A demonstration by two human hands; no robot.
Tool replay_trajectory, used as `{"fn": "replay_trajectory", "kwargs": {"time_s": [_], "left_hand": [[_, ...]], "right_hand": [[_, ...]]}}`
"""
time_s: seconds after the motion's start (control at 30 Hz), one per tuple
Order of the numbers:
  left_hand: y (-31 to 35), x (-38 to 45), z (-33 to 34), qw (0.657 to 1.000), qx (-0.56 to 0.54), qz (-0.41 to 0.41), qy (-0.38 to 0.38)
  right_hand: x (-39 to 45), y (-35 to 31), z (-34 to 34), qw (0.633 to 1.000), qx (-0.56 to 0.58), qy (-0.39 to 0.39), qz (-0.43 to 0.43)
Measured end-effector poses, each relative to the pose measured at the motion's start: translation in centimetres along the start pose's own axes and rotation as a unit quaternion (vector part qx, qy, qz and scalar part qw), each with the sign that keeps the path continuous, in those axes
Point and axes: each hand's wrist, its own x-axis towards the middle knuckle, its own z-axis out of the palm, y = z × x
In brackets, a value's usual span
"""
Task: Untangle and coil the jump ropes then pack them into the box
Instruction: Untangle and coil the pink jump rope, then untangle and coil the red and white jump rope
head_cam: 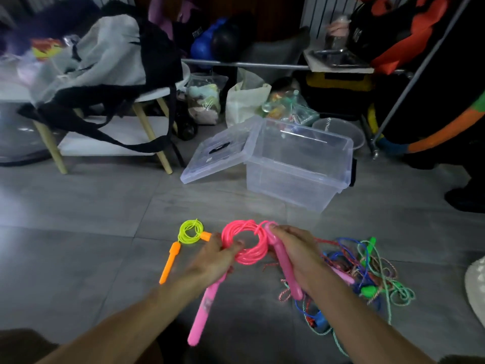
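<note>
A lived-in home storage corner, cluttered and dim. Grey tiled floor underfoot, with a clear plastic box as landmark. Left of the box, a small white table on wooden legs heaped with a grey and black bag. Behind the box, bulging plastic bags of soft household odds and ends, below a metal rail. Right of the box, a clear basin and a slanting metal pole.

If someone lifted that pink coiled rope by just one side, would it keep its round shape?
Probably not. The pink rope looks like thin, glossy plastic cord, so its loops would likely sag and spring apart; both the left hand and right hand grip it now. Its long handles dangle, and would likely drag it open.
</note>
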Motion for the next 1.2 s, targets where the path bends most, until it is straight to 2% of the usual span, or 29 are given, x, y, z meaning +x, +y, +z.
{"fn": "replay_trajectory", "kwargs": {"time_s": [0.2, 0.33, 0.43, 0.57, 0.67, 0.73, 0.9, 1.07, 1.13, 1.2], "left_hand": [[-3.9, 7.8, -0.8, 0.999, 0.017, -0.008, 0.033], [-6.1, 16.2, -0.2, 0.996, 0.06, -0.031, 0.056], [-8.6, 22.6, 0.5, 0.992, 0.088, -0.047, 0.075], [-12.0, 29.9, 1.3, 0.986, 0.1, -0.085, 0.105], [-14.9, 33.7, 1.5, 0.978, 0.131, -0.104, 0.123], [-17.1, 35.1, 1.3, 0.967, 0.183, -0.104, 0.145], [-19.4, 35.6, 0.3, 0.939, 0.302, -0.037, 0.16], [-18.2, 32.8, -0.3, 0.896, 0.411, 0.011, 0.167], [-16.8, 30.8, 0.0, 0.88, 0.448, 0.051, 0.147], [-15.2, 28.8, 0.8, 0.879, 0.455, 0.081, 0.114]], "right_hand": [[8.0, 3.1, 3.4, 0.999, -0.048, 0.02, 0.0], [16.5, 5.4, 4.7, 0.996, -0.079, 0.051, 0.01], [23.6, 7.2, 6.0, 0.993, -0.106, 0.047, 0.018], [33.0, 10.5, 8.1, 0.983, -0.18, 0.037, -0.006], [38.2, 13.9, 9.6, 0.957, -0.287, 0.038, -0.028], [40.3, 15.9, 10.5, 0.931, -0.357, 0.055, -0.054], [42.1, 17.8, 12.0, 0.867, -0.487, 0.083, -0.063], [40.1, 15.9, 10.4, 0.853, -0.502, 0.068, -0.126], [38.4, 14.3, 9.3, 0.847, -0.506, 0.051, -0.154], [36.6, 12.9, 8.0, 0.838, -0.517, 0.036, -0.171]]}}
